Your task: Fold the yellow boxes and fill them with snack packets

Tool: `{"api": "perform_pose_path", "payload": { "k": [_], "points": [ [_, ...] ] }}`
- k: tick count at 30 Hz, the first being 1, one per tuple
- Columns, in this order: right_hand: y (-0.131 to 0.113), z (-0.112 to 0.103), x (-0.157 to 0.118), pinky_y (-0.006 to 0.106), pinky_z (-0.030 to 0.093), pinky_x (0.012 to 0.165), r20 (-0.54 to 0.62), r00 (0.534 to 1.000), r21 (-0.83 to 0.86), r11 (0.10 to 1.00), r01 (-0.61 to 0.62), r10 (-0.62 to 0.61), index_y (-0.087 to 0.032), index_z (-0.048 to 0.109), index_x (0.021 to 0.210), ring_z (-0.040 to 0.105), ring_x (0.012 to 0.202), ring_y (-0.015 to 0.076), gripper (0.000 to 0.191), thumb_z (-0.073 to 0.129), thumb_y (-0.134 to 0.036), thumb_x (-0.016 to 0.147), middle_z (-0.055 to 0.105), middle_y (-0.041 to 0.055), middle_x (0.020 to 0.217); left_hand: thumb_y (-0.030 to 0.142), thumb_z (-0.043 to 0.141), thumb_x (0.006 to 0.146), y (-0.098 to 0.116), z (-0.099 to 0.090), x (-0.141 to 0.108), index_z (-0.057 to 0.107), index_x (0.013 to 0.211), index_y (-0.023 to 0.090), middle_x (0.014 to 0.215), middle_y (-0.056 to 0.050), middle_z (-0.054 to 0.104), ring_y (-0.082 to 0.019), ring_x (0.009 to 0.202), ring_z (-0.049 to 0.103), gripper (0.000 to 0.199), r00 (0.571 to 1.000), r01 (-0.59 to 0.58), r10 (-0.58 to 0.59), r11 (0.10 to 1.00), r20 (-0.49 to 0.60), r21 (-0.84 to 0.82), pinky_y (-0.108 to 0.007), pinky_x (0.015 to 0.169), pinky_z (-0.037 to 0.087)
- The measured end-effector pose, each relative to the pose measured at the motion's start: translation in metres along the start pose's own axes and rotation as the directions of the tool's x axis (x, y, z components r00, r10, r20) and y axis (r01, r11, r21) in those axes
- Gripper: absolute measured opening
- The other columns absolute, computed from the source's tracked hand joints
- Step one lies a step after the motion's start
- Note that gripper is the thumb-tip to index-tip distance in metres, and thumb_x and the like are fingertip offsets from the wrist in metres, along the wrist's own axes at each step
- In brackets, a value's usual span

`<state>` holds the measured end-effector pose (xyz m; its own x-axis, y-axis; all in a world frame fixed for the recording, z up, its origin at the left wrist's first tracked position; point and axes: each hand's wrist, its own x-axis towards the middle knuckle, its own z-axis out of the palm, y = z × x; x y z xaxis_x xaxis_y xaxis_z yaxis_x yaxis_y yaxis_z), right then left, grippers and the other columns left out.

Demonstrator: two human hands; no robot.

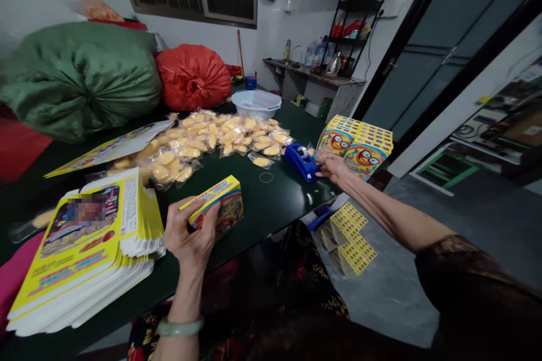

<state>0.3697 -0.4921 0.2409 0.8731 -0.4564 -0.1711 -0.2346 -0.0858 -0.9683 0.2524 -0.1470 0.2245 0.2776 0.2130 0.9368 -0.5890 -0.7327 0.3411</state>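
A small yellow carton (224, 206) with cartoon print stands tilted over the near edge of the dark green table (275, 208). My left hand (190, 231) grips it, thumb on the near side and fingers behind. My right hand (332, 168) reaches to the end of a blue tape dispenser (300, 162), its fingers closed there. Whether a strip of tape is between them is too small to tell. Just beyond this hand stands a block of stacked yellow cartons (358, 146) with cartoon faces. A thin rubber band (266, 177) lies on the table between my hands.
A thick stack of flat yellow carton blanks (84, 254) lies at the left. Individually wrapped yellow pieces (203, 135) are heaped mid-table, before a white basin (256, 102). Large green (84, 79) and red sacks (192, 76) stand behind. Printed yellow sheets (353, 237) sit below the table's right edge.
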Motion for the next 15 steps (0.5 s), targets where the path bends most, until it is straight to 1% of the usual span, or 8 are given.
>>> {"api": "perform_pose_path", "payload": {
  "k": [3, 6, 9, 11, 13, 15],
  "points": [
    [0.013, -0.003, -0.012, 0.020, 0.053, 0.054, -0.059, 0.998, 0.083, 0.996, 0.041, -0.036, -0.015, 0.047, 0.068, 0.050, 0.055, 0.0054, 0.021, 0.056, -0.017, 0.086, 0.049, -0.0051, 0.063, 0.017, 0.075, 0.069, 0.000, 0.000, 0.001, 0.060, 0.090, 0.019, 0.086, -0.003, 0.063, -0.015, 0.078, 0.063, 0.026, 1.000, 0.011, -0.011, 1.000, -0.002, -0.013, -0.028, 0.067, 0.051],
    [0.032, 0.000, -0.017, 0.019, 0.053, 0.054, -0.080, 0.996, 0.073, 0.996, 0.045, -0.039, -0.016, 0.046, 0.065, 0.052, 0.057, 0.0062, 0.025, 0.057, -0.020, 0.086, 0.049, -0.0044, 0.063, 0.017, 0.075, 0.069, 0.000, 0.000, 0.001, 0.061, 0.088, 0.019, 0.086, -0.003, 0.063, -0.016, 0.077, 0.063, 0.024, 0.999, 0.044, -0.044, 0.998, -0.004, -0.037, -0.028, 0.067, 0.051],
    [0.048, 0.008, -0.013, 0.019, 0.048, 0.051, -0.083, 0.996, -0.047, 0.999, 0.021, -0.025, -0.013, 0.052, 0.072, 0.051, 0.055, 0.0059, 0.021, 0.057, -0.023, 0.090, 0.050, -0.0049, 0.064, 0.018, 0.075, 0.069, 0.001, 0.000, 0.001, 0.062, 0.087, 0.019, 0.086, -0.003, 0.063, -0.016, 0.077, 0.063, 0.022, 0.997, 0.071, -0.072, 0.996, -0.006, -0.052, -0.029, 0.067, 0.050],
    [0.053, 0.011, -0.009, 0.018, 0.044, 0.049, -0.081, 0.996, -0.165, 0.986, 0.032, -0.046, -0.012, 0.054, 0.075, 0.049, 0.052, 0.0051, 0.021, 0.057, -0.026, 0.091, 0.051, -0.0051, 0.064, 0.018, 0.075, 0.068, 0.001, 0.000, 0.001, 0.062, 0.086, 0.018, 0.087, -0.004, 0.064, -0.016, 0.078, 0.063, 0.022, 0.996, 0.087, -0.088, 0.994, -0.005, -0.061, -0.029, 0.068, 0.051],
    [0.054, 0.010, -0.011, 0.018, 0.040, 0.048, -0.065, 0.991, -0.291, 0.952, 0.092, -0.115, -0.012, 0.053, 0.072, 0.045, 0.050, 0.0046, 0.023, 0.058, -0.027, 0.090, 0.049, -0.0057, 0.062, 0.018, 0.075, 0.069, 0.002, 0.000, 0.000, 0.062, 0.085, 0.018, 0.089, -0.004, 0.064, -0.016, 0.079, 0.064, 0.021, 0.994, 0.112, -0.113, 0.991, 0.000, -0.079, -0.029, 0.068, 0.051],
    [0.052, 0.007, -0.023, 0.019, 0.036, 0.047, -0.017, 0.971, -0.408, 0.888, 0.213, -0.240, -0.014, 0.049, 0.064, 0.041, 0.049, 0.0053, 0.026, 0.059, -0.022, 0.086, 0.045, -0.0059, 0.058, 0.018, 0.074, 0.070, 0.004, 0.000, 0.000, 0.061, 0.084, 0.018, 0.093, -0.004, 0.065, -0.016, 0.082, 0.065, 0.019, 0.989, 0.149, -0.148, 0.982, 0.011, -0.121, -0.030, 0.072, 0.052]
  ]
}}
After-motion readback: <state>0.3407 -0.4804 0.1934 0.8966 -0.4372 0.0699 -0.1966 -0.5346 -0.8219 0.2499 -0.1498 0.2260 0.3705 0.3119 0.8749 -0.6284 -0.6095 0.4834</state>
